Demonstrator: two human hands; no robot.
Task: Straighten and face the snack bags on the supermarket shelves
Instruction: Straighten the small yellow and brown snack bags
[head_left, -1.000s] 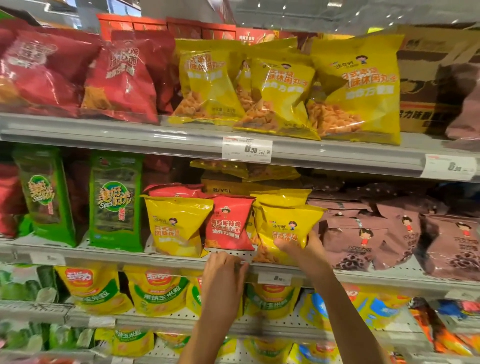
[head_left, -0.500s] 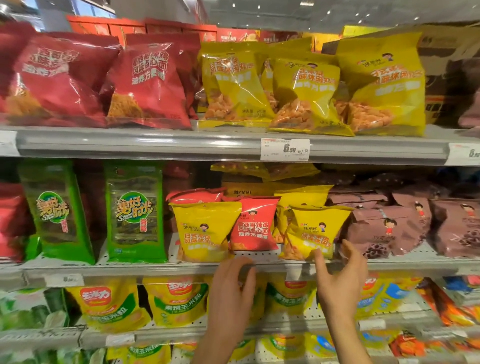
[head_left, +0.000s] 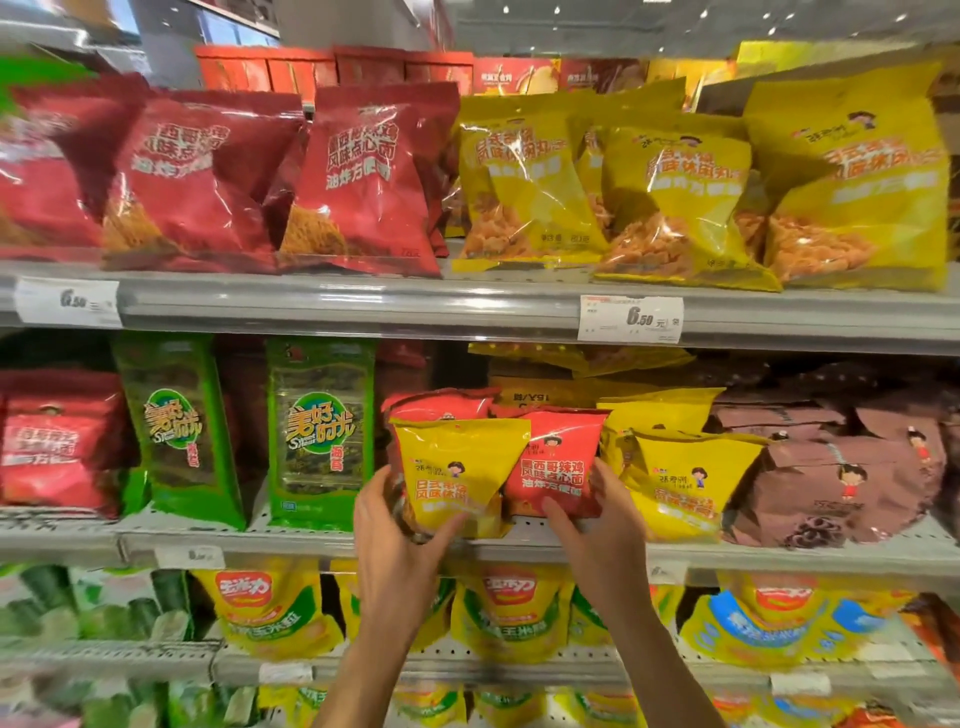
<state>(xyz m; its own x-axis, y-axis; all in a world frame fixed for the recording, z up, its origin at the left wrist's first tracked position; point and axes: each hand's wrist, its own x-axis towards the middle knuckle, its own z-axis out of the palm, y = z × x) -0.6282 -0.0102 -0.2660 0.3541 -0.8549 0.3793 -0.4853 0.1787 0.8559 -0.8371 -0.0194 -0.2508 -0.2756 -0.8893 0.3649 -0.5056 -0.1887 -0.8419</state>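
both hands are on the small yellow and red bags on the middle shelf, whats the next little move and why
Probably turn the yellow bag upright and square to the shelf edge. The left hand grips it tilted, overlapping the red bag held by the right hand.

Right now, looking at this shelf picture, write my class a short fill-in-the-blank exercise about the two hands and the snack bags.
1. The left hand grips a small ____ bag.
2. The right hand holds a small ____ bag.
3. Both bags stand on the ____ shelf.
4. The price tag above them reads ____.

Missing words: yellow; red; middle; 6.50
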